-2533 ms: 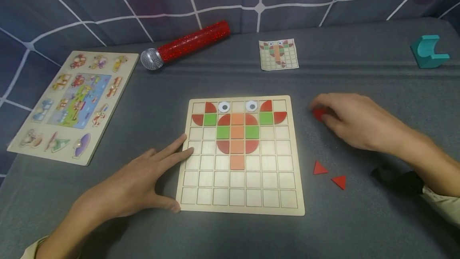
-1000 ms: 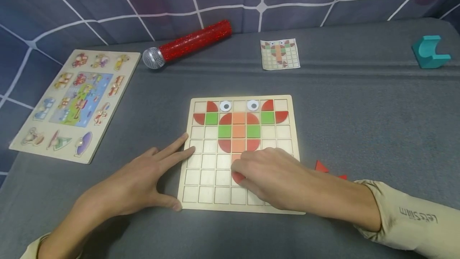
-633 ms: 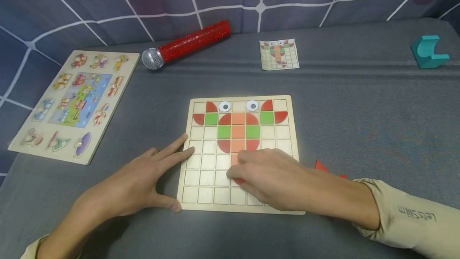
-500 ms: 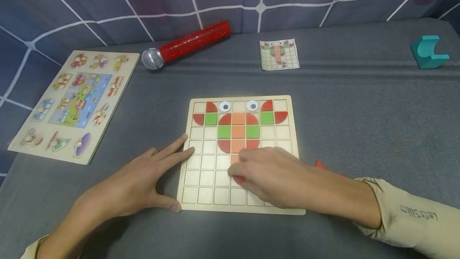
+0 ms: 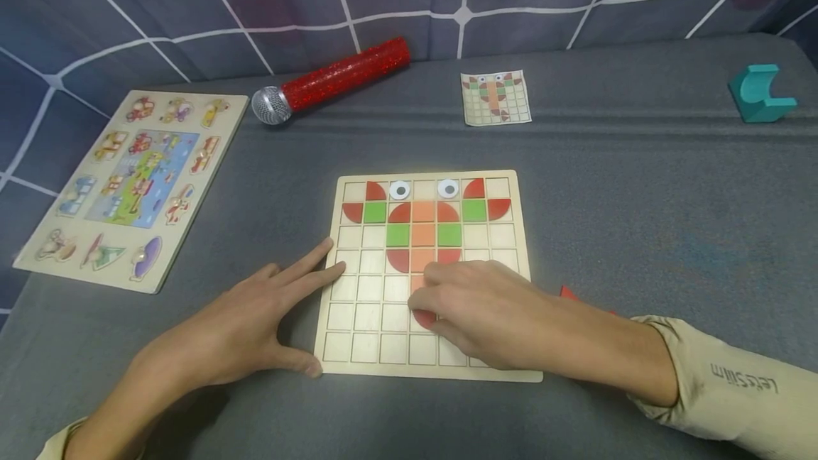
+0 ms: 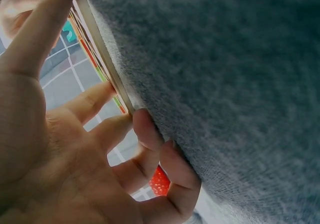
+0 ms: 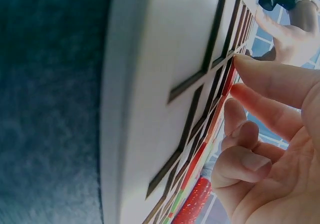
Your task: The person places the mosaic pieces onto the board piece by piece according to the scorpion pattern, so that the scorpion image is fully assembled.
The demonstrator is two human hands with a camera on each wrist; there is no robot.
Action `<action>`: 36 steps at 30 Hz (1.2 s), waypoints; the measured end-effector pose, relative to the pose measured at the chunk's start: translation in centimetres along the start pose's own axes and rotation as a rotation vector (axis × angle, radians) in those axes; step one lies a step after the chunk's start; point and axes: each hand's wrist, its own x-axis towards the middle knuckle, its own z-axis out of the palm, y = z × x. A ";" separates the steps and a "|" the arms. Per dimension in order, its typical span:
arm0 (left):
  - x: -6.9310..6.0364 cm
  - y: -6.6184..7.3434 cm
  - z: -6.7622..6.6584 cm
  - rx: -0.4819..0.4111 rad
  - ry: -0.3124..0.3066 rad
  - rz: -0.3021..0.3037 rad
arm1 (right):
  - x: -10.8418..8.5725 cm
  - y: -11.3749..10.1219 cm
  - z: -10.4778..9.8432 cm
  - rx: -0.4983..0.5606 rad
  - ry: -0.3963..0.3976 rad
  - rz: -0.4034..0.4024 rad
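Observation:
A square wooden puzzle board [image 5: 367, 347] with a grid of recesses lies in front of me, holding red, green and orange pieces and two round eye pieces [image 5: 448, 189]. My left hand [image 5: 249, 325] rests with spread fingers against the board's left edge, as the left wrist view also shows. Over the lower middle of the board, my right hand [image 5: 486, 314] pinches a red rounded piece [image 5: 424, 319] between thumb and finger, at the cell below the orange column [image 5: 422, 235]. In the right wrist view the fingertips touch this red piece [image 7: 230, 76]. Its far part is hidden by the fingers.
Loose red triangles [image 5: 568, 293] lie right of the board, mostly hidden by my right forearm. Behind stand a pattern card [image 5: 495, 99], a red glittery microphone [image 5: 348, 77] and a teal holder [image 5: 759, 94]. A picture puzzle board [image 5: 77, 233] lies at the left.
My right hand has moved left from beside the board, bringing the red piece onto the cell below the orange column. Over the last half second it barely shifts. The left hand keeps its place.

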 end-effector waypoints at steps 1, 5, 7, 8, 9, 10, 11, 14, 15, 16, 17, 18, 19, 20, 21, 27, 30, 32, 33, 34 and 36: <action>0.0 0.0 0.0 0.000 -0.002 -0.004 | 0.0 0.0 0.0 0.000 0.001 0.003; 0.1 0.0 0.0 0.002 -0.009 -0.009 | -0.5 0.2 -0.2 -0.005 0.010 0.007; 0.0 0.1 0.0 0.003 -0.007 -0.006 | -0.9 0.4 -0.2 -0.020 0.020 0.004; 0.0 0.1 0.0 0.002 -0.009 -0.006 | -1.1 0.5 -0.3 -0.021 0.028 0.001; 0.0 0.1 0.0 0.001 -0.010 -0.007 | -1.3 0.6 -0.4 -0.026 0.037 0.002; 0.0 0.1 0.0 -0.001 -0.012 -0.009 | -1.6 0.8 -0.5 -0.027 0.046 0.005; 0.0 0.1 0.0 -0.005 -0.015 -0.012 | -1.9 1.0 -0.5 -0.028 0.057 0.006; 0.1 0.1 0.0 -0.012 -0.025 -0.021 | -2.8 1.5 -1.0 -0.009 0.062 0.055; 0.1 0.1 0.0 -0.013 -0.025 -0.021 | -3.2 1.7 -1.1 -0.006 0.062 0.076; 0.1 0.1 0.0 -0.013 -0.024 -0.020 | -3.5 1.9 -1.3 0.000 0.060 0.095; 0.1 0.1 0.0 -0.012 -0.022 -0.017 | -3.9 2.1 -1.4 0.000 0.058 0.111; 0.1 0.1 -0.1 -0.011 -0.019 -0.014 | -4.3 2.4 -1.5 0.001 0.053 0.126; 0.0 0.1 -0.1 -0.011 -0.017 -0.009 | -4.6 2.6 -1.5 0.003 0.051 0.138; 0.0 0.0 -0.1 -0.009 -0.014 -0.004 | -5.0 2.9 -1.6 -0.002 0.054 0.138; 0.0 0.0 -0.1 -0.008 -0.010 0.002 | -5.4 3.2 -1.6 -0.003 0.056 0.140; -0.1 -0.1 -0.2 -0.001 0.005 0.043 | -7.8 4.7 -2.0 0.001 0.042 0.201; -0.2 -0.1 -0.1 -0.002 0.009 0.050 | -8.6 5.2 -2.2 -0.030 0.037 0.234; -0.2 -0.2 -0.1 0.000 0.014 0.053 | -9.0 5.5 -2.3 -0.062 0.038 0.245; -0.3 -0.2 -0.1 -0.003 0.013 0.051 | -9.1 5.6 -2.3 -0.083 0.042 0.243; -0.3 -0.2 0.0 -0.003 0.016 0.053 | -9.3 5.8 -2.3 -0.100 0.045 0.241; -0.3 -0.2 0.0 -0.002 0.021 0.057 | -9.5 6.0 -2.4 -0.118 0.036 0.244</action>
